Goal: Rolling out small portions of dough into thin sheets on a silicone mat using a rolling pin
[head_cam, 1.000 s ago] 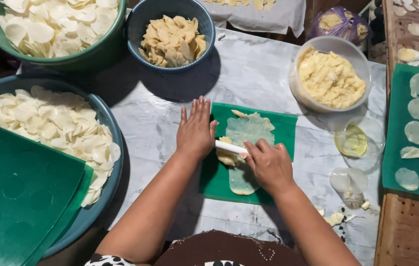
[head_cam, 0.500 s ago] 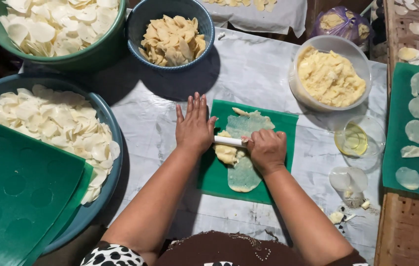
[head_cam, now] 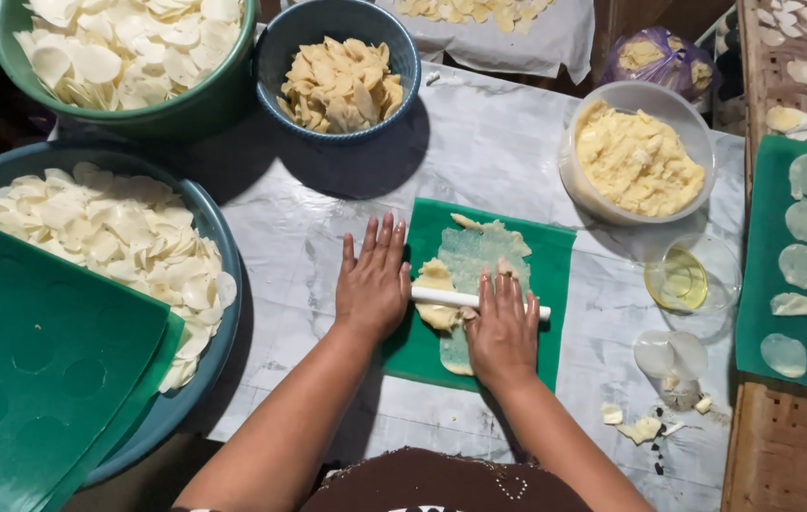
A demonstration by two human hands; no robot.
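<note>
A thin sheet of pale dough [head_cam: 476, 261] lies flattened on a green plastic mat [head_cam: 555, 284] in the middle of the table. A slim white rolling pin [head_cam: 446, 298] lies across the dough. My left hand [head_cam: 372, 284] rests flat on the pin's left end, fingers stretched forward. My right hand [head_cam: 502, 327] presses flat on the pin over the dough, fingers straight. A thicker lump of dough [head_cam: 436, 283] sits between the hands.
A clear tub of yellow dough [head_cam: 636, 161] and a small bowl of oil [head_cam: 678, 278] stand right. Bowls of pale chips [head_cam: 114, 237], [head_cam: 128, 47], [head_cam: 339, 83] sit left and behind. Green sheets [head_cam: 34, 360] lie left; dough discs [head_cam: 806, 223] lie on a green sheet at right.
Both hands have pushed the rolling pin forward over the dough, and the right hand has opened from a curled grip to a flat palm on the pin.
</note>
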